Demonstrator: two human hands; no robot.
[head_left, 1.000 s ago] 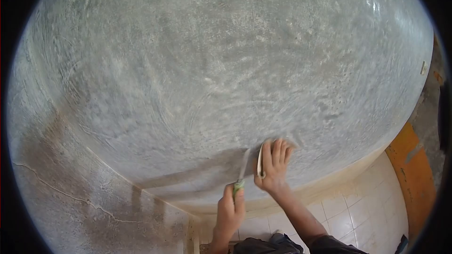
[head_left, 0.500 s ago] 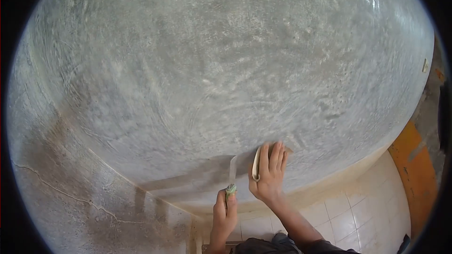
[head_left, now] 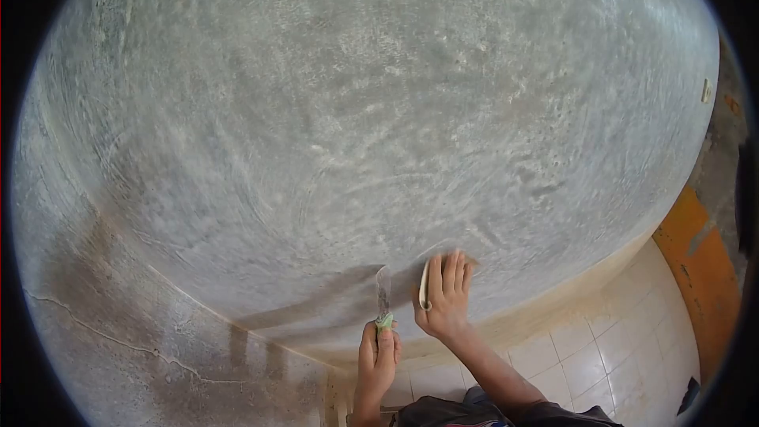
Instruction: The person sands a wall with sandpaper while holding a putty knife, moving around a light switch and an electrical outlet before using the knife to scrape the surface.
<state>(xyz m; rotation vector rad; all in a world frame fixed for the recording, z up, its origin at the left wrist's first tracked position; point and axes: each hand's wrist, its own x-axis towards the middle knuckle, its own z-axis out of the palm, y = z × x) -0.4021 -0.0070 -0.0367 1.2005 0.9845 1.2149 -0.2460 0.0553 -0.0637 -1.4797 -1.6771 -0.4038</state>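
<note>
My left hand (head_left: 378, 356) grips the green handle (head_left: 384, 321) of a putty knife. The knife's thin blade (head_left: 384, 289) points up, close to the grey plastered wall (head_left: 379, 150); contact with it I cannot make out. To its right, my right hand (head_left: 444, 300) lies with fingers together over what looks like a folded piece of sandpaper (head_left: 424, 285), pressing it to the wall's lower part. The pale folded edge shows left of the fingers and a brownish edge shows right of them. The palm hides the rest.
Pale floor tiles (head_left: 581, 360) run along the wall's foot. A rougher brown wall (head_left: 150, 332) with a long crack meets the grey one at a left corner. An orange panel (head_left: 692, 269) stands at the right, and a small fitting (head_left: 706, 91) sits on the wall's right edge.
My right hand has slid a little down the wall with the sandpaper. The putty knife has turned so that more of its blade face shows. The view has shifted slightly.
</note>
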